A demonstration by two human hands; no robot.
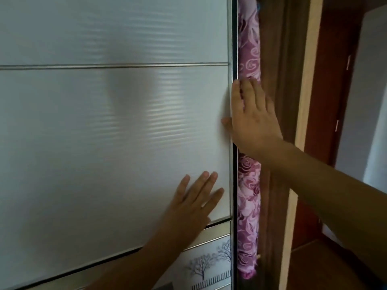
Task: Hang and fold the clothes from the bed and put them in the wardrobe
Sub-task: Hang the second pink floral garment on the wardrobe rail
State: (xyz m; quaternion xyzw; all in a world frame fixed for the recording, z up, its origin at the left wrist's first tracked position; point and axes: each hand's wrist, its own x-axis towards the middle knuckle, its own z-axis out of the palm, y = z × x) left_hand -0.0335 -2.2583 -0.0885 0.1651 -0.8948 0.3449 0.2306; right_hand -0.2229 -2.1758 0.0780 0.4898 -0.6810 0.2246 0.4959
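The wardrobe's white sliding door [109,130] fills most of the head view, nearly meeting the brown side frame [278,105]. In the narrow gap hangs a pink and purple rose-patterned garment [248,197]. My left hand [192,208] lies flat on the door panel low down, fingers straight and spread. My right hand [251,116] rests against the door's metal right edge [231,49] with straight fingers pointing up, thumb on the door face, fingers over the gap and the garment.
A lower door panel with a tree and fence print [209,266] sits under a metal rail. Right of the wardrobe stand a light wooden post [307,80], a dark red door frame [335,101] and a wooden floor [310,258].
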